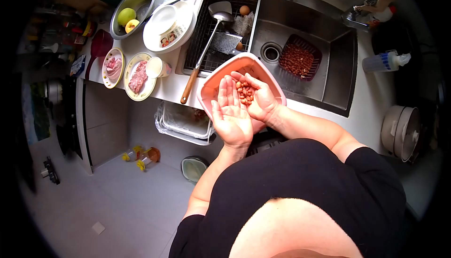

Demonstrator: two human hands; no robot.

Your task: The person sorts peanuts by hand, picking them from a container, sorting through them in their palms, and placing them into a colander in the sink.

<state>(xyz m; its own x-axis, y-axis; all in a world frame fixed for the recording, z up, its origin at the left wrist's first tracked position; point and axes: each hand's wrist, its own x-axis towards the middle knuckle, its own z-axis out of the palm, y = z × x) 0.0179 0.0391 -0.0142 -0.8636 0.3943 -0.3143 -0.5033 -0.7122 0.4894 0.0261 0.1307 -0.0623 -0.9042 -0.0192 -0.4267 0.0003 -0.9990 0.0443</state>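
Observation:
Reddish-skinned peanuts (244, 93) lie in a small heap in the cupped palm of my right hand (264, 99). My left hand (234, 122) is beside it, palm up, fingers stretched out and nothing lying on the palm. The two hands touch along their edges. Beneath them is a pink plastic basin (273, 76) at the counter's front edge; my hands hide most of its inside. In the sink, a dark red basket (316, 51) holds many more peanuts.
The steel sink (336, 46) lies ahead, with a drying rack (206, 4) to its left. A wooden-handled ladle (206, 46) crosses the rack. Plates of raw meat (137, 77) and a white bowl (187, 32) stand left. A squeeze bottle (378, 62) and pot (399, 131) are right.

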